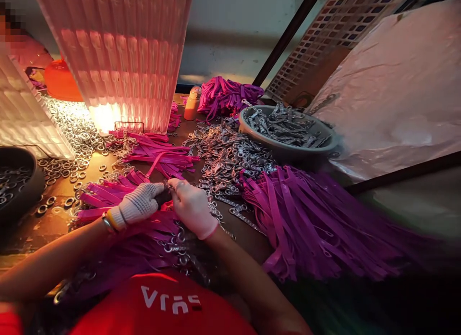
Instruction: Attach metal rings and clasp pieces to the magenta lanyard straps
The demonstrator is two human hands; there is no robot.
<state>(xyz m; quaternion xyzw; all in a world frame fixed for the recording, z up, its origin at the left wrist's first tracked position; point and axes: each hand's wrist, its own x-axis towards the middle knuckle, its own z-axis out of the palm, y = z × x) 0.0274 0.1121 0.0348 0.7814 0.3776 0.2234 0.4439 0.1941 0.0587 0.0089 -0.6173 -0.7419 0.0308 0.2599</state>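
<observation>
My left hand [139, 204], in a white knitted glove, is closed around a small dark object [163, 197] whose kind I cannot make out. Against it, fingertips pinched together, is my right hand [191, 205], also in a white glove. Whatever the right fingers hold is hidden. Under and around both hands lie magenta straps [108, 195], some with metal rings and short chains at their ends. Just beyond the right hand spreads a heap of short metal chains [226, 157].
A grey basin [288, 145] of metal chain pieces stands at the back right, before a large bunch of magenta straps [288, 215]. Loose metal rings [77, 155], a dark bowl [34, 191] and upright translucent panels [122, 51] are on the left. A bottle [192, 104] stands behind.
</observation>
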